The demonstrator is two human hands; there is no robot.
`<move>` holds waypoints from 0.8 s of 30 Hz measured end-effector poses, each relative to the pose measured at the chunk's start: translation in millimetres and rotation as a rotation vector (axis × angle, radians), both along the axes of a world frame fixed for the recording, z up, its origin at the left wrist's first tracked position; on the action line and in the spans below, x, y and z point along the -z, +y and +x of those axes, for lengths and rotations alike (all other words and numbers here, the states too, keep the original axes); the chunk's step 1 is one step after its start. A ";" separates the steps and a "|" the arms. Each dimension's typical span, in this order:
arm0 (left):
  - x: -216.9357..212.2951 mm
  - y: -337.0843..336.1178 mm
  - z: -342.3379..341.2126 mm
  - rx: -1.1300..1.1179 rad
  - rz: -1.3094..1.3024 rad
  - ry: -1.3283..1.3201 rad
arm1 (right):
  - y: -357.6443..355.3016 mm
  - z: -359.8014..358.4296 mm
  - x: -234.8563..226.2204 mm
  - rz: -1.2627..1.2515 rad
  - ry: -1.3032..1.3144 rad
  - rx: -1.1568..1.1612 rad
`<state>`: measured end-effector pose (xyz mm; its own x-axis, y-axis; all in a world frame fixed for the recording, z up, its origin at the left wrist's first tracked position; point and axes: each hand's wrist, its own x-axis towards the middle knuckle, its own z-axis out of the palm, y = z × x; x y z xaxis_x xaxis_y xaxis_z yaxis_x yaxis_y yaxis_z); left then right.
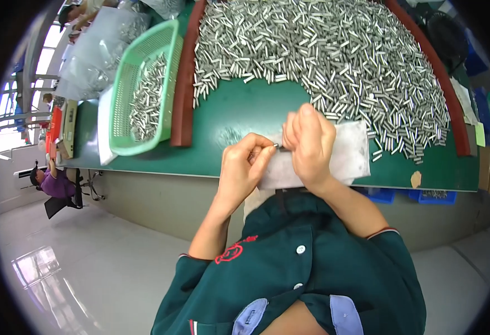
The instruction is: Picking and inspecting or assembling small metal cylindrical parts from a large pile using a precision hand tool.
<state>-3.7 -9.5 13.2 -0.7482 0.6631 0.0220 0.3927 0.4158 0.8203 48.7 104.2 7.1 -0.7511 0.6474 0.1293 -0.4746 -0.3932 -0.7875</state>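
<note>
A: Nearest first. What do the hands hold?

B: Left hand and right hand meet over a white cloth at the table's near edge. Both pinch one small metal pin, fingertips closed on it from either side. The pin sits between the hands, just above the cloth.

A: Material?

B: Pin: short, cylindrical, shiny grey metal. Cloth: pale, matte, soft-looking, rectangular, lying flat on the green table, whose top looks smooth.

A: Farther out?

B: At 12 to 2 o'clock of the hands, a large heap of pins, loose and criss-crossed, bounded by a red-brown foam strip on the left and another curving on the right. At 10 o'clock, a light green plastic basket, perforated walls, holding a smaller lot of pins.

A: Progress, judged?

B: Basket perhaps partly filled; the heap is far bigger. Most of the work appears left, one pin in hand.

A: Beyond?

B: Clear plastic bags at 10 o'clock, far.
</note>
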 end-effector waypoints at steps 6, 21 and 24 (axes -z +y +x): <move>3.2 -2.5 -34.1 0.086 0.732 -1.147 | 1.7 -0.3 -4.6 -0.039 0.016 -0.031; -2.4 15.9 -80.3 0.015 0.576 -0.917 | 2.9 -0.6 -2.5 -0.012 -0.031 -0.017; 3.9 36.0 -92.1 -0.051 0.229 0.205 | 1.7 0.7 -3.0 -0.022 -0.025 -0.023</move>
